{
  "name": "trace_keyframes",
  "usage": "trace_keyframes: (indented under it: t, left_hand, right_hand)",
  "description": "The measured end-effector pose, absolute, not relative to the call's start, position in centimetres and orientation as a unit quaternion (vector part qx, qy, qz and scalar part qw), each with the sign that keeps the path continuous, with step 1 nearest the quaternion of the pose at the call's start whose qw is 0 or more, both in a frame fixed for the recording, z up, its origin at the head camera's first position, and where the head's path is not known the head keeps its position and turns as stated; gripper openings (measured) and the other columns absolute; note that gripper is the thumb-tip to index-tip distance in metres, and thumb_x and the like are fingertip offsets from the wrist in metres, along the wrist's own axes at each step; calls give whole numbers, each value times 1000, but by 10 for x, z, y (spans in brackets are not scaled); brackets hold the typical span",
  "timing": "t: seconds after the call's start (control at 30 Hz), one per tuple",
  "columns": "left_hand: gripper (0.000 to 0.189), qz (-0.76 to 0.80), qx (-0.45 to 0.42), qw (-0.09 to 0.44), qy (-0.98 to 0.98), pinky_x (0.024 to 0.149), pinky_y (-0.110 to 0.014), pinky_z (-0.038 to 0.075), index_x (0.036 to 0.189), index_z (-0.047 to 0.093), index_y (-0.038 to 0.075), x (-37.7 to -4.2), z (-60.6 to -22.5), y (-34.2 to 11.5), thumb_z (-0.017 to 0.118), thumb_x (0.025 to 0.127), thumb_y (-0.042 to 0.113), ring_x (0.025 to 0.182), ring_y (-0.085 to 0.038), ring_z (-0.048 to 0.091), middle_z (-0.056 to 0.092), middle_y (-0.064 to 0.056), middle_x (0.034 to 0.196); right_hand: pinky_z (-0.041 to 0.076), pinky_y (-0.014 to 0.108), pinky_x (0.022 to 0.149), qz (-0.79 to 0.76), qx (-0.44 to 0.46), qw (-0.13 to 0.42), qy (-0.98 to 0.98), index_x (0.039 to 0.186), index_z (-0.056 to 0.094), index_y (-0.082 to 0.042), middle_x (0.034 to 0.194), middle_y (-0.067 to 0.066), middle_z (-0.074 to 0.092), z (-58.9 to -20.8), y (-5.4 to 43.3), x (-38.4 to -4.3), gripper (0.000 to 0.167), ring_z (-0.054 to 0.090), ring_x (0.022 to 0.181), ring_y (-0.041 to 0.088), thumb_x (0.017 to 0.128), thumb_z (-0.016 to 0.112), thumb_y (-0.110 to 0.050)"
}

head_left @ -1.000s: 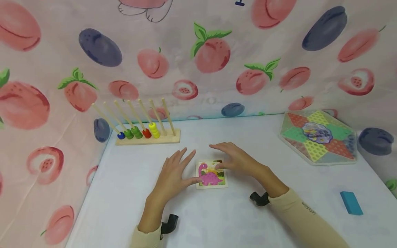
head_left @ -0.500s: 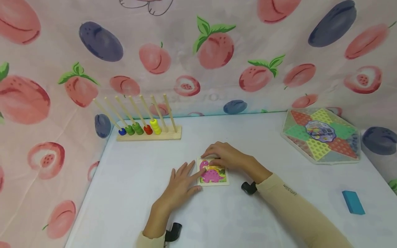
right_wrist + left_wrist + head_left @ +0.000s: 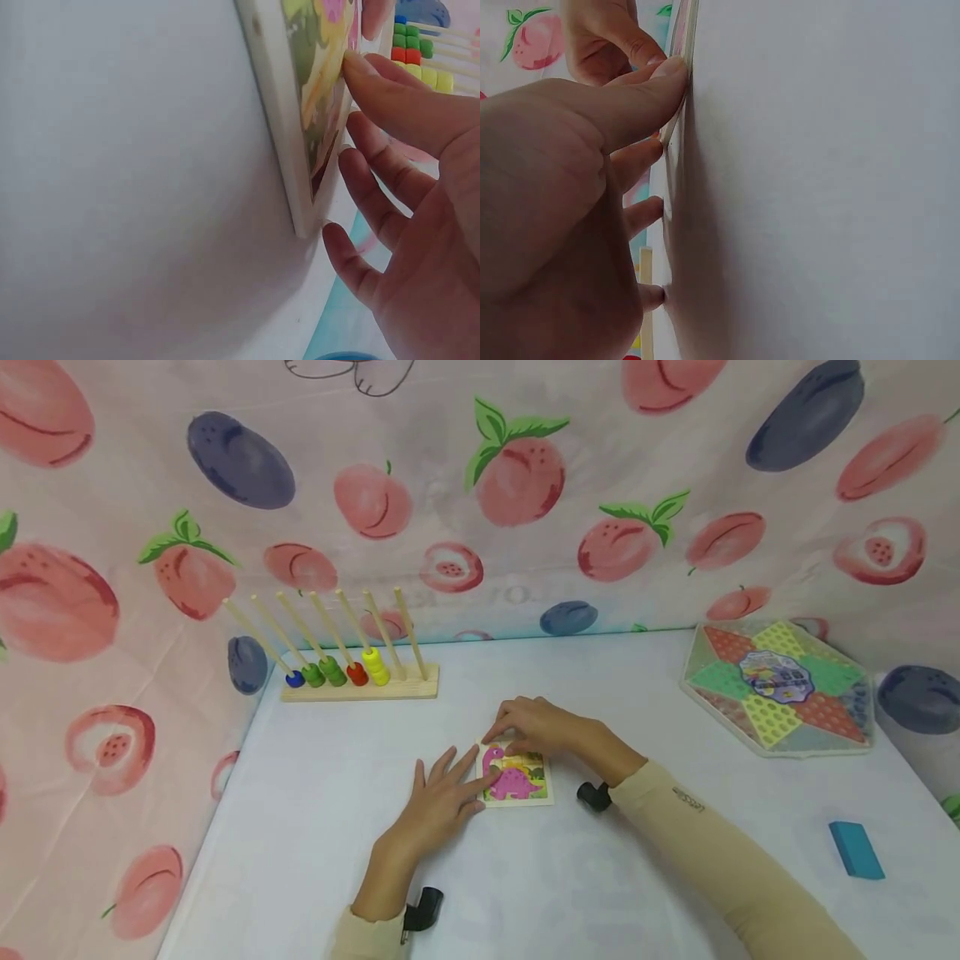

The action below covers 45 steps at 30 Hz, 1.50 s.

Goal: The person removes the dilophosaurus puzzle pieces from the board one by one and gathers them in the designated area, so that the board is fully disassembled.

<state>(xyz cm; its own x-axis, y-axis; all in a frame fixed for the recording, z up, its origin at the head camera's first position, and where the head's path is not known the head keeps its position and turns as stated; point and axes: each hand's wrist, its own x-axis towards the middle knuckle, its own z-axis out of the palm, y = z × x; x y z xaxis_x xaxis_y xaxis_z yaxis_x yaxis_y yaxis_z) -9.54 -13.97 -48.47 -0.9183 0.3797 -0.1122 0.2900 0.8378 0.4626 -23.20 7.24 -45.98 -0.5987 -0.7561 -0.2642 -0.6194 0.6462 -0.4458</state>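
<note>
A small square wooden jigsaw puzzle with a pink dinosaur lies flat on the white table. My left hand is at its left side, fingers spread. The index finger reaches over the picture, and the thumb is at the near left edge. From the far side comes my right hand, its thumb touching the puzzle face and its index fingertip near the far left corner. In the right wrist view, the right hand's other fingers extend loosely along the puzzle's frame. The left thumb presses at the frame's edge.
A wooden bead counting rack with several coloured beads stands at the back left. A hexagonal Chinese checkers set lies at the back right, and a blue block at the right. A fruit-print cloth hangs behind the table.
Both hands have come down from above onto the puzzle. The right hand moved left to its far edge, and the left index finger now lies over the picture. The view shifted slightly.
</note>
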Motion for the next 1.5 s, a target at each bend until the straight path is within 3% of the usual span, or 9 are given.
trace_keyframes:
  t: [0.17, 0.47, 1.07, 1.27, 1.5]
  left_hand:
    - [49, 220, 174, 109, 954, 119, -79, 6, 148, 52, 38, -103, -482, -139, 62, 101, 32, 159, -40, 19, 28, -3, 171]
    - [49, 218, 187, 136, 948, 119, -79, 4, 148, 53, 36, -115, -476, -141, 63, 100, 29, 159, -39, 17, 25, -3, 172]
    - [47, 219, 184, 143, 948, 119, -79, 5, 146, 56, 35, -120, -477, -142, 64, 100, 27, 160, -38, 17, 28, -3, 171]
    - [48, 217, 185, 142, 948, 119, -79, 6, 146, 56, 35, -120, -476, -142, 64, 99, 30, 159, -38, 17, 29, -4, 170]
    - [48, 217, 189, 141, 947, 118, -80, 6, 146, 56, 35, -119, -476, -143, 64, 99, 31, 159, -38, 18, 29, -4, 170]
  right_hand:
    - [50, 42, 101, -164, -380, 222, 883, 131, 70, -32, 122, -1, 66, -458, 71, -237, 37, 59, 116, 17, 95, 72, -20]
    - [54, 34, 95, -180, -366, 228, 884, 127, 72, -27, 114, -2, 67, -461, 68, -244, 33, 60, 102, 13, 95, 72, -18]
    - [52, 34, 107, -218, -355, 242, 876, 120, 69, -19, 117, 1, 65, -460, 60, -245, 28, 57, 110, 16, 95, 70, -7]
    - [55, 31, 100, -249, -339, 257, 870, 115, 69, -19, 108, -2, 68, -459, 60, -243, 25, 58, 102, 15, 93, 74, -11]
    - [53, 23, 85, -253, -357, 205, 876, 105, 70, -18, 95, -3, 68, -461, 60, -240, 17, 58, 89, 10, 90, 78, -19]
